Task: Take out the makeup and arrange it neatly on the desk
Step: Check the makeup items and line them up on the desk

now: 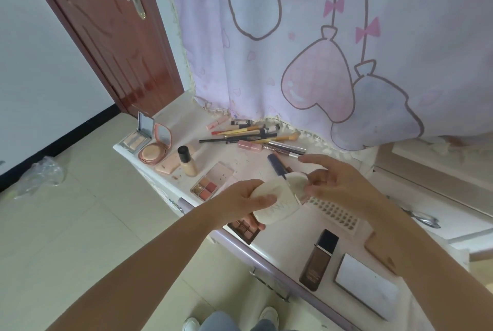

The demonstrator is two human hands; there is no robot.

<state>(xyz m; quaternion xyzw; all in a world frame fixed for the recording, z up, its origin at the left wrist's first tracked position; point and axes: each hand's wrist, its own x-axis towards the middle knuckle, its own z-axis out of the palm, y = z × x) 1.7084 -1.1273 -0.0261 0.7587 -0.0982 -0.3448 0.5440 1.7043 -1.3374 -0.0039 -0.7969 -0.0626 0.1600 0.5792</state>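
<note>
Hands (245, 197) over desk edge (240, 245)

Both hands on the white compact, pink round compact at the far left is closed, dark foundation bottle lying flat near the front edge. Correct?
Not quite. In the head view the pink round compact is open, its mirrored lid standing up. The rest holds: the left hand and right hand are on the white compact, and the dark foundation bottle lies flat near the front edge.

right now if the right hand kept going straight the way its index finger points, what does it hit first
Probably the dark blue mascara tube. The right hand pinches the white compact, its index finger stretched toward the desk's far left; the tube lies just below that fingertip. The finger may pass above it; depth is unclear.
</note>
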